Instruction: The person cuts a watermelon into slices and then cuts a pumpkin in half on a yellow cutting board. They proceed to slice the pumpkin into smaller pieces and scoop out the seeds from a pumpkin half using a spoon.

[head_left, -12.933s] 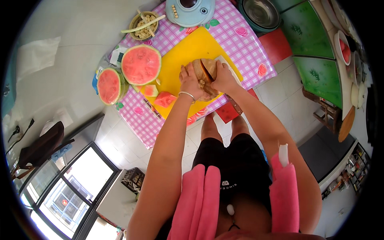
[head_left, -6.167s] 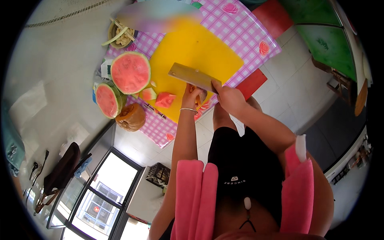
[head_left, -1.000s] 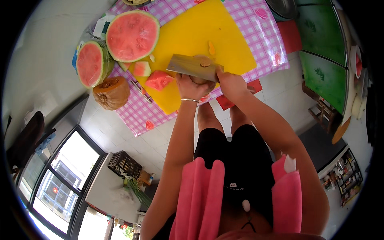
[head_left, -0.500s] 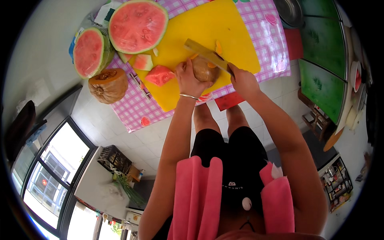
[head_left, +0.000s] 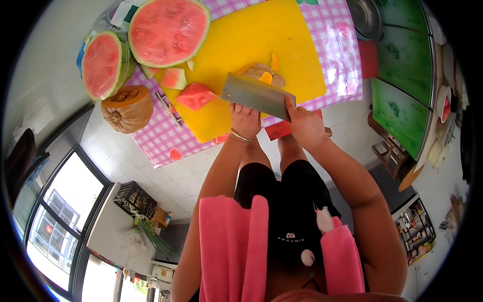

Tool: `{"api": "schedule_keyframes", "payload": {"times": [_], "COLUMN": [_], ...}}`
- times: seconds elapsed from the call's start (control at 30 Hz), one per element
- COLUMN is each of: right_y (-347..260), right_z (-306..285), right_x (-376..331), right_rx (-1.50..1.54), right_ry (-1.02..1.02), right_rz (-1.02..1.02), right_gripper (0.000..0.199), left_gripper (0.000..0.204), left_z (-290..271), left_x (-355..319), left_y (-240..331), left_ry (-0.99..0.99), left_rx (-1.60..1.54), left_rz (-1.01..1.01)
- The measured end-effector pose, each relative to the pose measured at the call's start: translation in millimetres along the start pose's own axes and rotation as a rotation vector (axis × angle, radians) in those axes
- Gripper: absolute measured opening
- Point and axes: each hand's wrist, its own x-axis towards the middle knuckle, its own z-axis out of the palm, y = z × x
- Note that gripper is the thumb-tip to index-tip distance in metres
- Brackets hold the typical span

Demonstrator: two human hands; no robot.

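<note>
My right hand [head_left: 306, 124] grips a wide cleaver [head_left: 256, 96] by its handle, closed round it at the blade's right end. The blade lies tilted flat-side up over the yellow cutting board [head_left: 297, 50]. Behind it a piece of tan-skinned pumpkin [head_left: 277, 80] shows in part, with an orange peeled patch. My left hand [head_left: 245, 122], with a bangle at the wrist, is at the blade's lower edge, fingers curled. The blade hides whether its fingertips hold anything. A strip of orange peel [head_left: 274, 61] lies beyond the pumpkin.
Left on the board are watermelon chunks [head_left: 196, 96]. Two large cut watermelons [head_left: 168, 32] and a pumpkin half [head_left: 127, 109] stand beside it. A metal-handled tool [head_left: 168, 108] lies on the pink checked tablecloth [head_left: 151, 143]. A metal pan [head_left: 365, 17] is at the far right.
The cleaver has come off the pumpkin's top and turned to show its broad side, nearer me. My left hand has drawn back from the pumpkin's side toward me. The view has shifted slightly.
</note>
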Motion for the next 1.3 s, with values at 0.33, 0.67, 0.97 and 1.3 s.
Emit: {"api": "schedule_keyframes", "payload": {"times": [0.33,0.67,0.97,1.3], "right_y": [-17,-20,-13,-3], "right_z": [0,-2,6,12], "right_x": [31,49,60,64], "right_rx": [-0.074,-0.058,-0.076,0.000], "right_ry": [-0.076,-0.085,-0.080,-0.033], "right_rz": [0.036,0.052,0.035,0.016], "right_gripper": [0.066,0.060,0.056,0.052], "left_gripper": [0.031,0.030,0.041,0.045], "left_z": [-9,-8,-13,-18], "left_x": [16,19,18,17], "left_y": [5,10,10,18], "left_ry": [0.057,0.083,0.035,-0.006], "left_rx": [-0.038,-0.003,-0.002,0.023], "left_rz": [0.022,0.004,0.010,-0.033]}}
